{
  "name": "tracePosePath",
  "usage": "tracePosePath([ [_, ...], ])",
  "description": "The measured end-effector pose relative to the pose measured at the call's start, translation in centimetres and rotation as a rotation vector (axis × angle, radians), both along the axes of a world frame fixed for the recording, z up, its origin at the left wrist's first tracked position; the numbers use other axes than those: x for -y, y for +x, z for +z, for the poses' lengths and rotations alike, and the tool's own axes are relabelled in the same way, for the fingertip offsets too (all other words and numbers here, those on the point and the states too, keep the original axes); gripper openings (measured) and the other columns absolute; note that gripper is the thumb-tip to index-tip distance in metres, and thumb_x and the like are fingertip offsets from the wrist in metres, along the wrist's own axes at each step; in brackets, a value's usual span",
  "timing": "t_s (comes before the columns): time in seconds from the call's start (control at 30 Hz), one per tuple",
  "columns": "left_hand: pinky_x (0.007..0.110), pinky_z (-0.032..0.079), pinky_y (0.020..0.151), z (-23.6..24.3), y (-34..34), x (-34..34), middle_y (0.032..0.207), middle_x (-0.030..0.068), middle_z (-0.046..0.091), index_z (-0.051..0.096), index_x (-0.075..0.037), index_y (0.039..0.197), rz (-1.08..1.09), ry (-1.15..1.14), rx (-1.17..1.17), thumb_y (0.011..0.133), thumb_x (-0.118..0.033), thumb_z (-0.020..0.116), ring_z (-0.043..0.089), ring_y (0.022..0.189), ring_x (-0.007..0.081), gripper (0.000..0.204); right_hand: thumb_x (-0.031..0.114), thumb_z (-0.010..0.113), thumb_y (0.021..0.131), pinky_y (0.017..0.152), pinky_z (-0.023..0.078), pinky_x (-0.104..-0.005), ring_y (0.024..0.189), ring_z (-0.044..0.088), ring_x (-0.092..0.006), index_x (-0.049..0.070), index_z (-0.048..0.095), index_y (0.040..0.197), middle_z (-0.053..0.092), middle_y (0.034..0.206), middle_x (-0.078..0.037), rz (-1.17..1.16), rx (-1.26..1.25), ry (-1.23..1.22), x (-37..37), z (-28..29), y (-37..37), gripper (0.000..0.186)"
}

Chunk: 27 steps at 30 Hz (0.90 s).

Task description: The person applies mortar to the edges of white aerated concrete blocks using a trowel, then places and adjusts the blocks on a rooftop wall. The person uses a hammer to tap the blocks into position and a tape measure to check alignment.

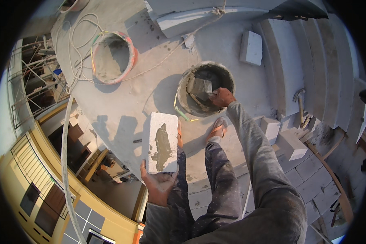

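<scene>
My left hand point(160, 185) holds a white block point(166, 126) from beneath its lower end, with a patch of wet grey mortar point(162, 150) on its upper face. My right hand point(221, 97) grips a trowel point(200, 87), whose square, mortar-smeared blade is inside a dark bucket point(183, 101) with mortar on its inner walls and bottom.
A red bucket point(132, 55) and loose rope point(81, 42) lie on the concrete floor point(150, 93). A block point(251, 46), stepped slabs point(280, 61) and a hammer point(299, 105) are at right. At left, the floor's edge drops toward scaffolding point(36, 69) and a yellow building point(49, 171).
</scene>
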<state>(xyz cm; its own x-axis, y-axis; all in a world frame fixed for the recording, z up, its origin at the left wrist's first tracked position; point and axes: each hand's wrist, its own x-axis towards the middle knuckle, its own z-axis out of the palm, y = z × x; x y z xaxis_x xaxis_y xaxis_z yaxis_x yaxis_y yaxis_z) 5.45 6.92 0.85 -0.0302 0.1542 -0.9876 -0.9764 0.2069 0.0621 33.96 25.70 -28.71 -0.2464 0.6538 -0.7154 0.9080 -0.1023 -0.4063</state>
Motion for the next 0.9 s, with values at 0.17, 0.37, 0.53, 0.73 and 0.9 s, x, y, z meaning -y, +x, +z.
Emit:
tracePosePath([
  [0.17,0.057,0.041,0.109,0.3,0.2,-1.2,0.144,0.0137,0.051,0.051,-0.016,0.144,0.018,-0.06,-0.014,0.089,-0.059,0.065,0.05,0.132,0.034,0.071,0.035,0.07,0.093,0.061,0.052,-0.0331,0.065,0.064,-0.0159,0.003,0.075,0.094,0.07,0.075,-0.007,-0.289,-0.422,-0.206,1.4,3.7,4.6,0.032],
  [0.37,0.056,0.045,0.106,1.1,1.3,-3.4,0.141,0.014,0.053,0.055,-0.017,0.14,0.104,-0.004,0.074,0.09,-0.059,0.063,0.053,0.129,0.0335,0.066,0.02,0.072,0.086,0.069,0.054,-0.0341,0.074,0.065,-0.0169,0.0,0.074,0.107,0.071,0.082,-0.012,-0.389,-0.461,-0.18,6.4,14.0,7.7,0.029],
  [0.53,0.055,0.047,0.104,1.9,3.5,-5.1,0.139,0.0116,0.057,0.059,-0.016,0.136,0.041,-0.013,0.108,0.093,-0.058,0.057,0.056,0.127,0.0334,0.06,0.011,0.073,0.081,0.073,0.057,-0.0389,0.082,0.071,-0.0312,0.002,0.069,0.118,0.07,0.097,-0.017,-0.251,-0.523,0.544,12.1,23.1,4.9,0.039],
  [0.73,0.059,0.041,0.109,3.6,6.4,-7.2,0.147,0.0105,0.051,0.056,-0.017,0.142,0.032,-0.001,0.162,0.093,-0.061,0.054,0.048,0.134,0.0345,0.066,0.007,0.077,0.074,0.075,0.057,-0.0409,0.088,0.069,-0.0343,0.004,0.066,0.126,0.068,0.106,-0.016,-0.168,-0.285,0.694,18.3,28.2,0.7,0.054],
  [0.9,0.06,0.041,0.109,4.9,6.9,-8.5,0.147,0.0118,0.049,0.055,-0.017,0.142,-0.085,0.038,0.125,0.092,-0.062,0.054,0.047,0.135,0.0354,0.067,0.005,0.076,0.078,0.07,0.055,-0.0382,0.084,0.068,-0.0332,0.004,0.067,0.125,0.068,0.102,-0.016,-0.221,-0.375,0.608,21.5,34.6,4.5,0.048],
])
